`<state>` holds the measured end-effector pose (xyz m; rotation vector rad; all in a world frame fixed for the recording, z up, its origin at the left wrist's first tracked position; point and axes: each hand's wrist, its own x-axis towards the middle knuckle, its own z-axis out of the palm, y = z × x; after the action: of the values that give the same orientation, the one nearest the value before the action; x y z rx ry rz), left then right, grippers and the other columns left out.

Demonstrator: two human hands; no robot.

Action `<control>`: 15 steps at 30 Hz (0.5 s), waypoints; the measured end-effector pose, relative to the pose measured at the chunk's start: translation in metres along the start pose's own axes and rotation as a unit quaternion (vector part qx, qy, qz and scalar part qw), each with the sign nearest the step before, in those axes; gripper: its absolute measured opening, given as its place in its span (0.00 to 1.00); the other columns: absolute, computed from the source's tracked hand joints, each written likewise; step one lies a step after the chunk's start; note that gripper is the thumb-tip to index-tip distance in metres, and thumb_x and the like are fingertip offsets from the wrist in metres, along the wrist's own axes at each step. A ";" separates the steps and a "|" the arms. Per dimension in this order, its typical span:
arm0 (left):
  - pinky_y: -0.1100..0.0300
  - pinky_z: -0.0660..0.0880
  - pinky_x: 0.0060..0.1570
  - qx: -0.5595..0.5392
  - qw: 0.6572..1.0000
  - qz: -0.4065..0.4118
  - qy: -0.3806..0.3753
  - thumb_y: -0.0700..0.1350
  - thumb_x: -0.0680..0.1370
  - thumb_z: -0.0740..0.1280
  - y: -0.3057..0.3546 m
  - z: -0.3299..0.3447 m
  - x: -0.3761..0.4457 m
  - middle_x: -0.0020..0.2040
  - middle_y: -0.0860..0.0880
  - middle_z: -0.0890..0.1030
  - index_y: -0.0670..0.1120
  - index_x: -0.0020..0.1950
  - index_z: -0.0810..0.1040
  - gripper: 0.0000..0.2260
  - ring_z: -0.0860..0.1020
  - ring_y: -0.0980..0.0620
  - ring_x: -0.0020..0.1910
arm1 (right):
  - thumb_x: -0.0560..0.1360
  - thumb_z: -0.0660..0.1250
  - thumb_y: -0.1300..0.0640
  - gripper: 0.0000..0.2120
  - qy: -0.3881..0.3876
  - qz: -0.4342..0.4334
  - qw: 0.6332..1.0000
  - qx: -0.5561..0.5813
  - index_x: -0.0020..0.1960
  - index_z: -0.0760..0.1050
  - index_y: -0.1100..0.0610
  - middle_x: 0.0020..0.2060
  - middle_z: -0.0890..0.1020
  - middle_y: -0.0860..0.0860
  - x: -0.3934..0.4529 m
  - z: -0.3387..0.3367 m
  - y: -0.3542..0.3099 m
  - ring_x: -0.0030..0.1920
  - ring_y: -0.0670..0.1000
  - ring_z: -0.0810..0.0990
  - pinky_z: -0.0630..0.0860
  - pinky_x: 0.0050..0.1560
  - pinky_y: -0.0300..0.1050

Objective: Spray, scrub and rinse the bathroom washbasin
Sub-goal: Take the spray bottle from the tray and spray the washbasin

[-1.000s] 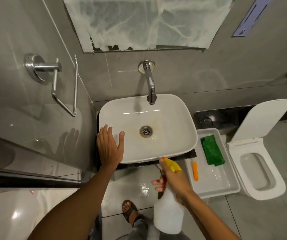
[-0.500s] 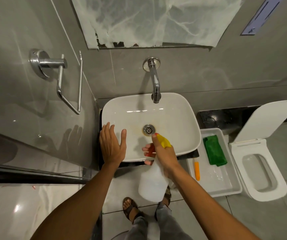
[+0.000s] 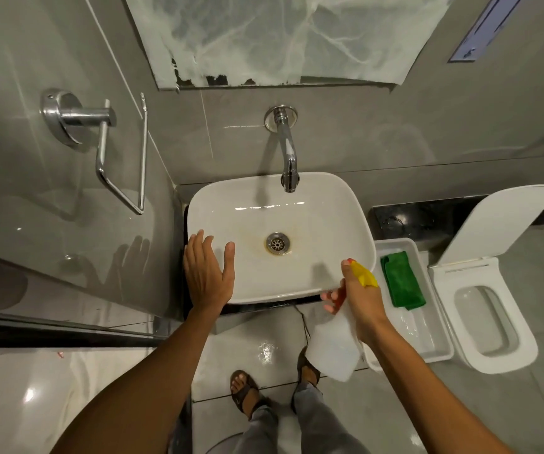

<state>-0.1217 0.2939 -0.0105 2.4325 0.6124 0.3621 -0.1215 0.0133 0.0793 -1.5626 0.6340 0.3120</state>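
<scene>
We found the white washbasin [image 3: 326,217] holding no objects, with yellowish staining around its drain [image 3: 277,243]. The white tray [image 3: 434,339] beside it held a folded green cloth [image 3: 401,279]. The left hand [image 3: 207,273] lay flat and spread on the basin's left rim, gripping nothing. The right hand [image 3: 361,298] had its grip closed around the spray bottle [image 3: 333,348] at the basin's front right corner, bottle tilted, its yellow nozzle [image 3: 365,275] pointing toward the bowl.
</scene>
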 end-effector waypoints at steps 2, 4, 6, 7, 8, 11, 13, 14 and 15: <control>0.40 0.64 0.83 0.000 1.000 0.000 0.000 0.62 0.85 0.58 0.000 0.000 0.000 0.81 0.42 0.73 0.41 0.75 0.77 0.29 0.69 0.39 0.82 | 0.81 0.66 0.43 0.11 -0.007 -0.007 1.000 -0.007 0.48 0.82 0.48 0.34 0.85 0.60 -0.007 -0.009 0.009 0.39 0.63 0.86 0.83 0.42 0.61; 0.40 0.64 0.83 0.000 1.000 0.000 -0.001 0.62 0.86 0.59 0.000 0.000 0.000 0.81 0.42 0.73 0.41 0.74 0.77 0.28 0.69 0.39 0.82 | 0.81 0.67 0.43 0.10 -0.011 -0.006 1.000 -0.016 0.44 0.83 0.44 0.33 0.84 0.58 -0.016 -0.015 0.019 0.42 0.68 0.86 0.83 0.47 0.65; 0.40 0.63 0.84 0.002 1.000 0.000 -0.002 0.61 0.86 0.59 0.000 0.000 -0.001 0.81 0.42 0.73 0.41 0.75 0.77 0.28 0.69 0.39 0.82 | 0.80 0.67 0.41 0.13 -0.024 0.003 0.999 -0.021 0.44 0.81 0.49 0.32 0.83 0.58 -0.026 -0.016 0.027 0.40 0.67 0.86 0.82 0.41 0.61; 0.40 0.63 0.84 0.004 1.000 -0.001 -0.004 0.61 0.86 0.59 0.000 0.000 0.000 0.81 0.42 0.72 0.41 0.75 0.77 0.28 0.68 0.39 0.82 | 0.80 0.68 0.40 0.16 -0.037 0.009 0.999 -0.029 0.42 0.79 0.52 0.31 0.81 0.59 -0.030 -0.015 0.031 0.39 0.65 0.86 0.82 0.38 0.57; 0.41 0.63 0.84 0.006 1.000 -0.001 -0.006 0.61 0.86 0.58 0.001 -0.001 0.000 0.82 0.42 0.72 0.41 0.75 0.76 0.29 0.68 0.39 0.83 | 0.79 0.68 0.39 0.18 -0.049 0.013 0.998 -0.033 0.41 0.78 0.52 0.30 0.78 0.59 -0.034 -0.013 0.035 0.37 0.63 0.87 0.82 0.35 0.52; 0.41 0.62 0.84 0.010 1.000 -0.001 -0.006 0.62 0.86 0.58 0.001 -0.001 -0.001 0.82 0.42 0.72 0.41 0.75 0.76 0.29 0.67 0.39 0.83 | 0.79 0.68 0.38 0.17 -0.079 0.018 0.996 -0.044 0.44 0.80 0.51 0.33 0.81 0.57 -0.043 -0.002 0.043 0.39 0.58 0.89 0.82 0.31 0.44; 0.40 0.63 0.84 0.008 1.000 0.000 -0.004 0.62 0.86 0.57 0.001 -0.001 -0.001 0.82 0.41 0.72 0.40 0.75 0.76 0.29 0.67 0.39 0.83 | 0.79 0.68 0.38 0.16 -0.114 0.025 0.992 -0.041 0.44 0.80 0.51 0.34 0.79 0.60 -0.047 0.010 0.046 0.45 0.66 0.88 0.82 0.33 0.46; 0.41 0.63 0.84 0.008 1.000 0.001 -0.003 0.62 0.86 0.57 0.000 -0.002 -0.001 0.82 0.41 0.72 0.40 0.75 0.76 0.29 0.67 0.39 0.83 | 0.79 0.69 0.39 0.15 -0.125 0.029 0.991 -0.042 0.45 0.81 0.50 0.33 0.77 0.61 -0.050 0.017 0.047 0.47 0.70 0.87 0.83 0.34 0.48; 0.41 0.62 0.84 0.009 1.000 0.001 -0.003 0.62 0.86 0.57 0.001 -0.001 -0.001 0.82 0.41 0.72 0.40 0.75 0.76 0.30 0.67 0.39 0.83 | 0.78 0.69 0.38 0.14 -0.131 0.033 0.990 -0.042 0.48 0.82 0.49 0.33 0.78 0.61 -0.052 0.024 0.045 0.47 0.70 0.87 0.84 0.35 0.50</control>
<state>-0.1230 0.2935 -0.0091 2.4507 0.6123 0.3529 -0.1848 0.0484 0.0685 -1.5496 0.4714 0.5903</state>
